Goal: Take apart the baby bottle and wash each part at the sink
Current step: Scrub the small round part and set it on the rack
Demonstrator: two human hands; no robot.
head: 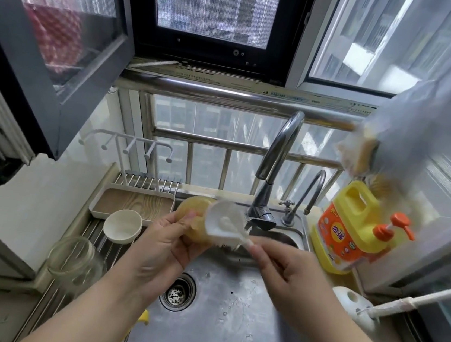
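Sink (steel): amber bottle, brush.

Amber bottle body, tilted, above the steel sink, white brush against it.

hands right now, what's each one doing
Left hand: grips the amber bottle over the sink.
Right hand: pinches the handle of the white brush.
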